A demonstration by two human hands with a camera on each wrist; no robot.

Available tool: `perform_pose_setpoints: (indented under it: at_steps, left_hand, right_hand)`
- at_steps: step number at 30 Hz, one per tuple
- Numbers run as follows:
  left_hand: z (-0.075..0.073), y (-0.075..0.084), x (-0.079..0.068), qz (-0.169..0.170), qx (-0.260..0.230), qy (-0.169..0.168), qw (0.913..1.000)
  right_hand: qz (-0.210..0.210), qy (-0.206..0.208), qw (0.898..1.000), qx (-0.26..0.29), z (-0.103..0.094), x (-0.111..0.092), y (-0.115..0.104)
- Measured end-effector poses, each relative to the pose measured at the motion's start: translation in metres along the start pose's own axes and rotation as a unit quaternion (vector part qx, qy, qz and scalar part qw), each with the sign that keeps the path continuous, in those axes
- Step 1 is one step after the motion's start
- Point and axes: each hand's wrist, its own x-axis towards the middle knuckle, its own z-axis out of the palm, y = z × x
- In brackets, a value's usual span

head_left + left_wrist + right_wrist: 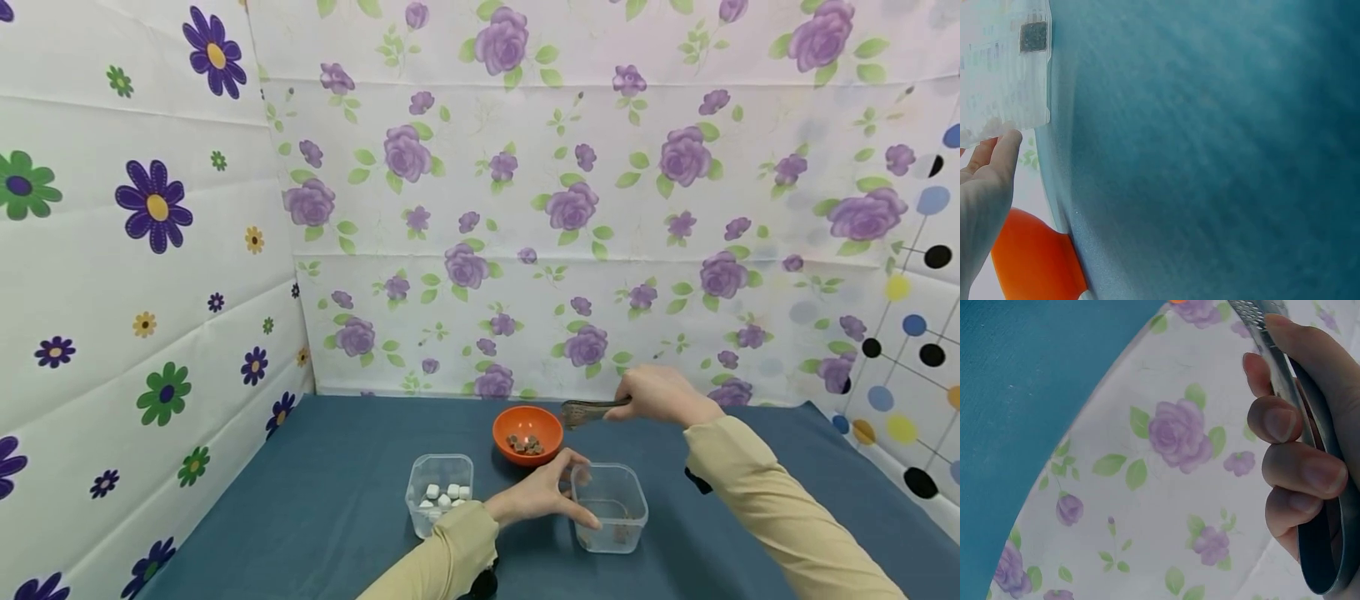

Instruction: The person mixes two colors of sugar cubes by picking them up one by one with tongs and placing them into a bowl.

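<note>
My left hand (542, 493) holds the side of a clear plastic container (611, 546), thumb at its near side and fingers at the far left corner. A small dark brown piece (1034, 37) shows through its wall in the left wrist view. Raised behind that container, my right hand (662, 393) grips metal tongs (588, 410), with fingers wrapped round both arms in the right wrist view. The tongs' tips point left, just beside the rim of an orange bowl (527, 414). Several brown pieces (525, 446) lie in the bowl. Whether the tips hold anything is hard to see.
Left of my left forearm stands another clear container (441, 463) with several white cubes (444, 501) in it. A blue cloth (330, 492) covers the table. Flowered sheets (465, 333) rise at the back and left, a dotted one (900, 429) at the right.
</note>
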Motion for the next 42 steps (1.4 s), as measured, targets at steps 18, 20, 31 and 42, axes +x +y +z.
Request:
perform_pose_setpoints:
  at_steps: [18, 20, 31, 42]
  left_hand:
    - [0.001, 0.002, -0.003, -0.003, -0.004, -0.003, 1.0000]
    - [0.001, 0.002, -0.004, -0.004, -0.003, -0.002, 1.0000]
    - [-0.001, 0.000, -0.003, -0.003, -0.006, -0.007, 0.9999]
    - [0.000, 0.002, -0.003, 0.006, -0.006, -0.007, 0.9999]
  right_hand:
    - [-0.004, -0.003, 1.000, 0.022, 0.020, 0.018, -0.005]
    - [0.000, -0.007, 1.000, 0.023, 0.022, 0.019, -0.005]
    - [0.063, -0.045, 0.997, 0.027, 0.028, 0.019, -0.005]
    - [0.095, -0.035, 0.994, 0.039, 0.028, 0.005, 0.002]
